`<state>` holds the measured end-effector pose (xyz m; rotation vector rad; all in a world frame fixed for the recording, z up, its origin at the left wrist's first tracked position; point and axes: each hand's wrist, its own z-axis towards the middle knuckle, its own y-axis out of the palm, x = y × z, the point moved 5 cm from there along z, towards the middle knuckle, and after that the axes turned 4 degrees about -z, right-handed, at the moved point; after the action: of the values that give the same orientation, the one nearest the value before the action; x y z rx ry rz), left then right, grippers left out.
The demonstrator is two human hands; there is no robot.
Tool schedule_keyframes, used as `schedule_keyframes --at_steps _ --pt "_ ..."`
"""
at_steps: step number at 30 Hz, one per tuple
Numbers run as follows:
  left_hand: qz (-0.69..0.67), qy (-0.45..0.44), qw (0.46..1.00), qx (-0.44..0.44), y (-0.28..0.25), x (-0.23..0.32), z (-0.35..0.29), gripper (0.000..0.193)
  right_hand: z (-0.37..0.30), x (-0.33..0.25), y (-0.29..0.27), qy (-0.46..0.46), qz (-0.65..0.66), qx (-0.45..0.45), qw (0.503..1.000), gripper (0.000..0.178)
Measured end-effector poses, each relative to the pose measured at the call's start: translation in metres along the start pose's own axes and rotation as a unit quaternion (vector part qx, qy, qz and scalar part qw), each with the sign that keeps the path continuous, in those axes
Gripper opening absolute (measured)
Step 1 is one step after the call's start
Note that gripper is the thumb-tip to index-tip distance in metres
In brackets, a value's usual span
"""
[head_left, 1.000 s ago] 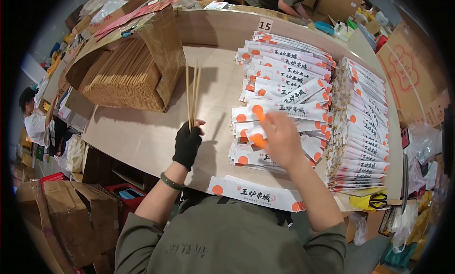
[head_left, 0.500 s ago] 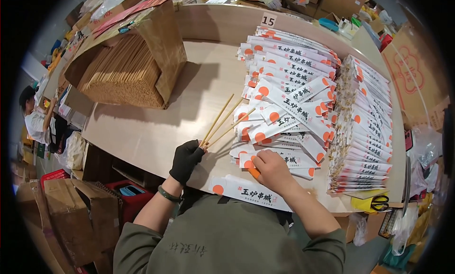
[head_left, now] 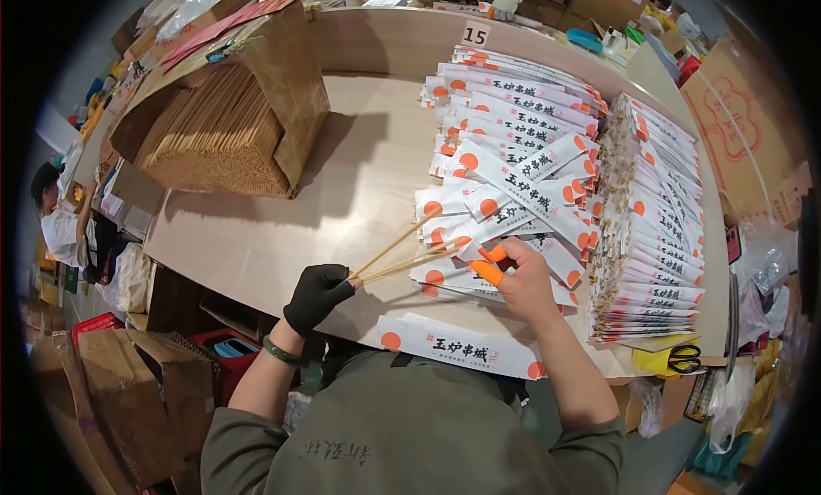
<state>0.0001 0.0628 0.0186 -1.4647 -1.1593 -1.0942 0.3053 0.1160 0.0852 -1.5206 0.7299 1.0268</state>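
Note:
My left hand [head_left: 318,300], in a black glove with bare fingertips, is closed round the near ends of a few thin wooden chopsticks [head_left: 395,266], which fan out to the right. Orange finger covers sit on the thumb and a finger of my right hand [head_left: 523,283]. It pinches a white paper chopstick sleeve [head_left: 470,249] printed with a red dot. Some of the chopstick tips meet the end of this sleeve; whether they are inside it I cannot tell. Beneath and beyond my right hand lies a loose pile of similar sleeves [head_left: 523,187].
A brown paper bag [head_left: 304,84] packed with chopsticks lies open at the far left. Tightly stacked sleeves [head_left: 654,230] line the right side. Flat sleeves [head_left: 462,349] rest at the table's near edge, with black-handled scissors [head_left: 684,358] right of them. A gloved co-worker's hand [head_left: 506,3] shows beyond the partition.
My right hand has lifted a sleeve from the pile and moved slightly up and right. My left hand has dropped nearer me, tilting the chopsticks rightward to the sleeve.

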Motion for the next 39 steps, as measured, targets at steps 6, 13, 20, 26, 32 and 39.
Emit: schedule_keyframes --at_steps 6,13,20,26,32,39 --pt "0.040 0.005 0.999 -0.018 -0.012 0.012 0.003 0.020 -0.004 0.000 -0.008 -0.011 -0.023 0.012 1.000 0.015" --pt "0.032 0.013 0.999 -0.042 -0.017 0.021 0.004 0.020 -0.005 -0.014 -0.004 -0.084 -0.069 -0.005 0.994 0.015" --pt "0.220 0.239 0.939 -0.111 0.003 0.049 0.020 0.018 -0.011 -0.029 0.018 -0.305 -0.212 0.023 0.928 0.016" --pt "-0.327 0.145 0.931 0.065 0.084 0.041 0.068 0.027 0.014 -0.058 0.069 -0.393 -0.360 -0.048 0.845 0.015" --pt "-0.203 0.096 0.948 0.224 -0.019 0.001 0.051 0.022 0.049 0.006 -0.023 -0.302 -0.460 -0.020 0.835 0.059" --pt "-0.138 0.095 0.928 0.332 -0.089 -0.003 0.001 0.025 0.124 0.039 -0.051 -0.263 -0.502 0.024 0.824 0.078"
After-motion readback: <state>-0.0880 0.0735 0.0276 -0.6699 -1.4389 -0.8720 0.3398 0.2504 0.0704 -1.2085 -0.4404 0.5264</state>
